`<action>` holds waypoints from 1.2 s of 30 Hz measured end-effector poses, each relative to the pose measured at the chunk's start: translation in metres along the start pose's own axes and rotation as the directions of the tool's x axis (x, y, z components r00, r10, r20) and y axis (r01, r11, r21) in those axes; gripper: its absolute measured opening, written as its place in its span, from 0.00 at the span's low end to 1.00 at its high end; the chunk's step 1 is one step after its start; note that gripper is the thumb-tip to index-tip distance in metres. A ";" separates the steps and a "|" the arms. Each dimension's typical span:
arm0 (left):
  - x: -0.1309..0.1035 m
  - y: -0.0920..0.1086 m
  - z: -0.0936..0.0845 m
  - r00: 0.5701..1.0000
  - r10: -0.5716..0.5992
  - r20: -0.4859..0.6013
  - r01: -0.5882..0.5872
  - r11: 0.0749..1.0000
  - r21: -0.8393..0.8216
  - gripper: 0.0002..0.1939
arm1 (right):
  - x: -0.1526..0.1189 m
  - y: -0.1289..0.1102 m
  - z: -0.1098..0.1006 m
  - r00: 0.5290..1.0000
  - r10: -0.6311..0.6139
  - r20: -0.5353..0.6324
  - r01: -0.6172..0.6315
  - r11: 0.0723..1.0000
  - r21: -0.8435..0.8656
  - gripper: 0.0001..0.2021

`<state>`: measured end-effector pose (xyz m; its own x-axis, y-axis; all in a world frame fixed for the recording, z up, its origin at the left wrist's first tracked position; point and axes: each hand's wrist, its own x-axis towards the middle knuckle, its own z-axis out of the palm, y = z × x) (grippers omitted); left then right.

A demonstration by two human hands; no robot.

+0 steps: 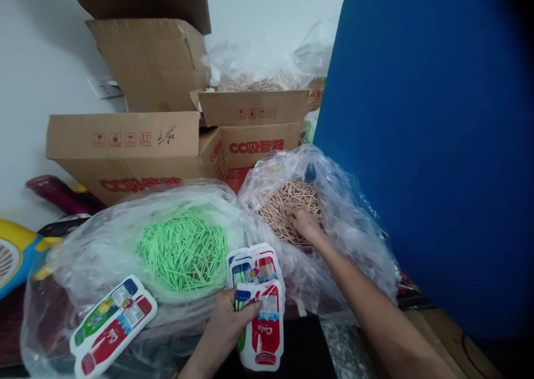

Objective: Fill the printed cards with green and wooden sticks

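Note:
My left hand (pixel 231 323) is closed on a bottle-shaped candy packet (pixel 267 334) with a red cola print and a clear window, thumb on its front. More such packets (pixel 250 265) overlap just above it; whether the hand grips them too is hard to see. My right hand (pixel 306 225) reaches into a pile of thin brown candy sticks (pixel 286 201) in a clear plastic bag (pixel 350 229). Its fingers are curled together at the sticks, and the fingertips are partly hidden. Left of it, light green candy sticks (pixel 183 251) lie in another open plastic bag (pixel 104 229).
One printed packet (pixel 114 326) lies on the plastic at lower left. Cardboard boxes (pixel 125 137) stand behind the bags, and a bag of pale sticks (pixel 262 81) rests at the back. A blue panel (pixel 417 145) blocks the right side. A yellow-blue object (pixel 20 256) sits far left.

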<state>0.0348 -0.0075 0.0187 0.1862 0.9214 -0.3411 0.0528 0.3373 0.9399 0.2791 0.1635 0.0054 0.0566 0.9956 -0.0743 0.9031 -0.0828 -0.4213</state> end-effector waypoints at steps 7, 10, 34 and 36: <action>-0.001 0.000 -0.005 0.998 -0.036 -0.059 0.029 0.993 -0.118 0.14 | 0.033 -0.023 0.036 0.987 0.153 0.057 -0.140 0.974 -0.179 0.13; -0.002 0.002 -0.006 0.999 -0.024 -0.049 0.016 0.989 -0.146 0.14 | 0.042 -0.029 0.045 0.975 0.209 0.080 -0.190 0.962 -0.194 0.14; -0.007 -0.008 -0.007 0.999 -0.040 0.024 0.043 0.991 -0.125 0.13 | -0.014 0.052 0.034 0.983 0.135 0.126 -0.179 0.532 0.828 0.06; -0.005 -0.011 -0.007 0.999 -0.027 0.035 0.031 0.993 -0.115 0.13 | -0.017 0.050 0.034 0.985 0.130 0.116 -0.164 0.471 0.867 0.07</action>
<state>0.0263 -0.0149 0.0102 0.2190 0.9045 -0.3660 -0.0545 0.3859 0.9209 0.3087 0.1412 -0.0454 0.1236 0.9646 -0.2329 0.0469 -0.2402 -0.9696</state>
